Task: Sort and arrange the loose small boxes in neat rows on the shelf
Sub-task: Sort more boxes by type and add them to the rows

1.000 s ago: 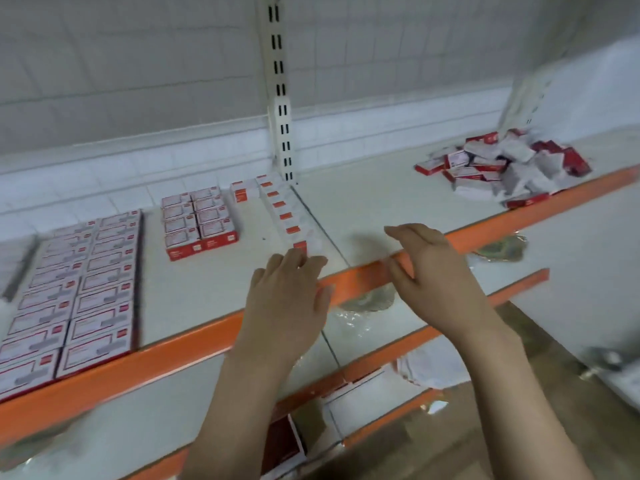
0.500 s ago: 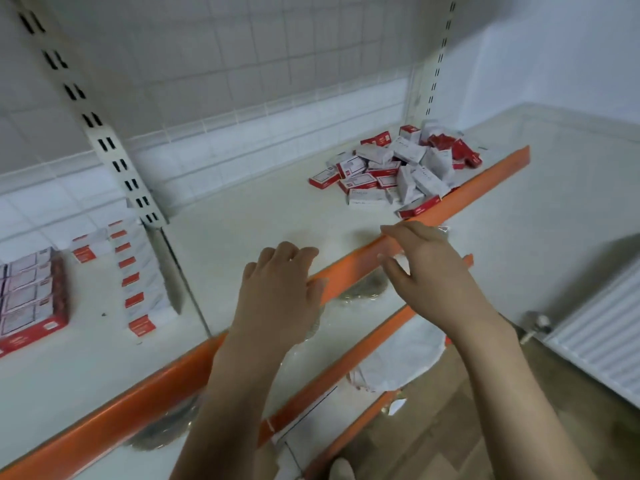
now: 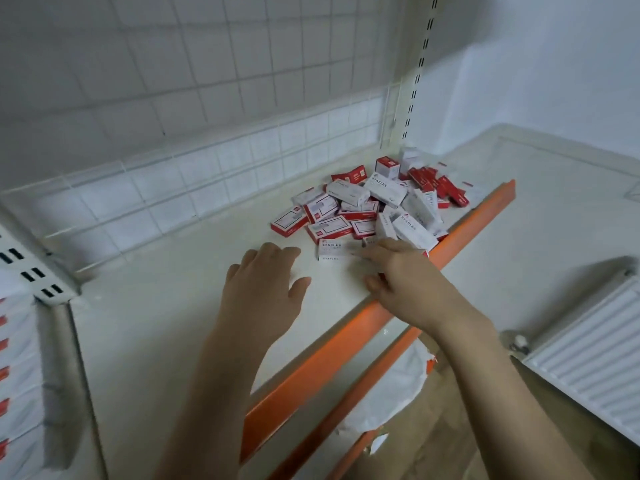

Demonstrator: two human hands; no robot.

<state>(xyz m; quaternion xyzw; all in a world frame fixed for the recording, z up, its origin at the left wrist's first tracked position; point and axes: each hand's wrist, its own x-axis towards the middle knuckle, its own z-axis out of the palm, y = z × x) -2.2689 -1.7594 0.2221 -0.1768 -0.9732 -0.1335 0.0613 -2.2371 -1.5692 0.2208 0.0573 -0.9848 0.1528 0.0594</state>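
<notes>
- Left hand (image 3: 265,289) hovering palm-down over the bare white shelf board (image 3: 180,306), fingers straight and slightly spread, thumb out to the side, nothing held
- Right hand (image 3: 403,275) reaching across the orange front lip of the shelf (image 3: 346,336), fingers stretched toward the near edge of the heap; apparently touching a box, but too blurred to tell whether anything is pinched or merely touched
- Flat white small box printed STAPLES (image 3: 330,250) lying just past the right fingertips, between the two hands and a little farther back
- Loose heap of small red-and-white cardboard boxes (image 3: 377,202) directly beyond the right hand, tumbled over one another at all angles, some face-up, some on edge, some showing red sides
- One red-and-white box (image 3: 288,221) lying apart at the heap's left edge, well beyond the left fingertips
- Upright box with a red top (image 3: 387,167) at the far side of the heap, near the slotted cream shelf post (image 3: 417,74)
- Neat column of stacked white boxes with red marks (image 3: 14,375) far off to the left of the left forearm, past a slotted metal bracket (image 3: 38,275)
- White wire-grid back panel (image 3: 207,109) behind the shelf
- Second orange-edged shelf (image 3: 349,400) below both wrists, with crumpled white paper (image 3: 391,389) under it
- White ribbed radiator (image 3: 588,355) to the right of the right forearm
</notes>
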